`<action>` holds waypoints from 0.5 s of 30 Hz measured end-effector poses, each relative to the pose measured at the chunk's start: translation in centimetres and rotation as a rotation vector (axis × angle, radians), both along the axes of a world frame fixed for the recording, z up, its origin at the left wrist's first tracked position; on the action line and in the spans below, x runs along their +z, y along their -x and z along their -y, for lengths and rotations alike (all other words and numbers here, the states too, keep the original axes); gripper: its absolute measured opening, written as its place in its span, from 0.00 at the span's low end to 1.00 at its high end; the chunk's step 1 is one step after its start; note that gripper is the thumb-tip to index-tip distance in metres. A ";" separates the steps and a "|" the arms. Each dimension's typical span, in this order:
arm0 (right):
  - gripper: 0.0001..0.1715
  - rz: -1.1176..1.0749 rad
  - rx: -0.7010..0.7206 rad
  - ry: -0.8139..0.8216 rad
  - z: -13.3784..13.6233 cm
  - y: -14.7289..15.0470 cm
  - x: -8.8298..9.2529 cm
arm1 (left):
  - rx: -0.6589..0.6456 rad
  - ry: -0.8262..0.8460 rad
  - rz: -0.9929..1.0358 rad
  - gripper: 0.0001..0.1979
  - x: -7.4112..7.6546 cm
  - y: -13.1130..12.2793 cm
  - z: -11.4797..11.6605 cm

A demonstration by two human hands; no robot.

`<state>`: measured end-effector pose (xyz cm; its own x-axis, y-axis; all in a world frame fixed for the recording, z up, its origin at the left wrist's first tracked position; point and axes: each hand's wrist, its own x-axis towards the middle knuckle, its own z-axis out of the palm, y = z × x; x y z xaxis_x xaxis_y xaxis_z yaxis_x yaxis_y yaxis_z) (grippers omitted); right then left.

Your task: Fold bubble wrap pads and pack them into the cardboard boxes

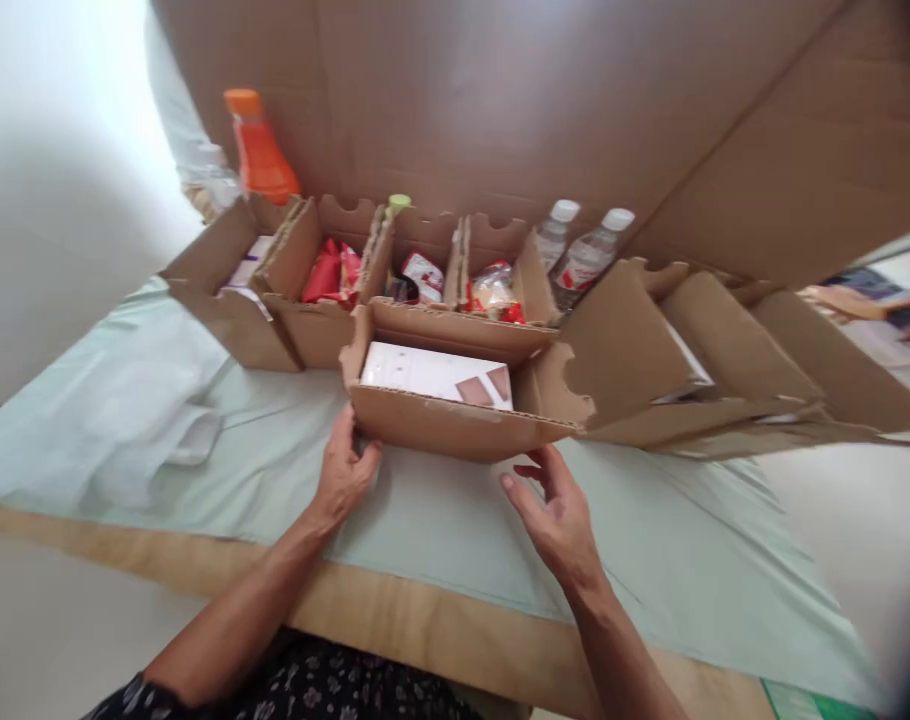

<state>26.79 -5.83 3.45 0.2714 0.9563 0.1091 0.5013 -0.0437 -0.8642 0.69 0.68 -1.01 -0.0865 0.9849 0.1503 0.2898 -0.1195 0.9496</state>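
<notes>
An open cardboard box [440,428] sits on the cloth in front of me, with a white carton [417,370] marked with brown patches lying inside it. My left hand [346,465] touches the box's front left corner, thumb apart from the fingers; some fingertips are hidden by the box. At the lower right front edge is my right hand [556,510], its thumb and fingers spread around a gap. Its fingertips are close to the cardboard, and whether they touch is hard to see. Neither hand is visibly closed around the box.
Behind stands a row of cardboard bins [324,335] with red packets [331,272] and other packaged goods. An orange bottle [264,150] and clear bottles [594,255] rise behind them. More bins [725,350] lean at right. Clear plastic [140,410] lies on the left cloth.
</notes>
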 end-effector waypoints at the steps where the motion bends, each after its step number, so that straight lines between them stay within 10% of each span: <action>1: 0.33 0.020 0.002 -0.008 0.3 -0.2 -0.7 | -0.012 -0.003 -0.004 0.31 0.0 -0.1 0.0; 8: 0.37 0.651 0.113 -0.056 3.0 0.8 -7.5 | -0.064 -0.057 -0.228 0.39 1.8 3.3 2.1; 15: 0.34 0.833 0.121 -0.101 5.4 3.0 -7.1 | 0.412 -0.234 -0.645 0.20 6.0 18.5 4.7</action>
<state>23.75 -11.25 -3.70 -0.0391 0.9485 0.3143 0.9723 0.1087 -0.2071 -17.78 -4.01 5.02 -0.2617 0.8297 0.4930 0.8376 -0.0586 0.5432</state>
